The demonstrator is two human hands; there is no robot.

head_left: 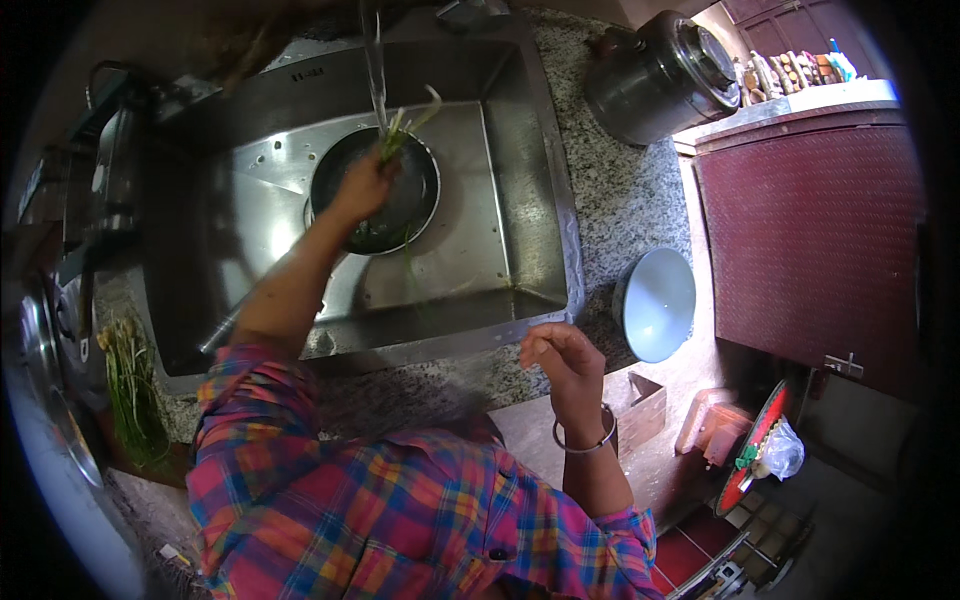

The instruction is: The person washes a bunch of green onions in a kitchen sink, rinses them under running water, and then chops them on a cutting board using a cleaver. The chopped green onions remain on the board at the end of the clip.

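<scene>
Under the running water (376, 82), my left hand (365, 187) grips a small bunch of green stalks (394, 139), which look like spring onions, with pale ends pointing up. That hand is over a dark round pan (416, 195) with water in it, set in a stainless steel sink (465, 255). Thin green leaves hang below the hand, past the pan's rim. My right hand (566, 367), a bangle (585, 448) at its wrist, is raised by the sink's near right corner. It holds nothing, and its fingers are loosely curled.
On the granite counter (622, 195), a dark metal pot (660, 82) stands at the back right and a light-blue bowl (661, 304) nearer me. Another bunch of long green stalks (133, 397) lies left of the sink. A maroon cabinet door (814, 232) is on the right.
</scene>
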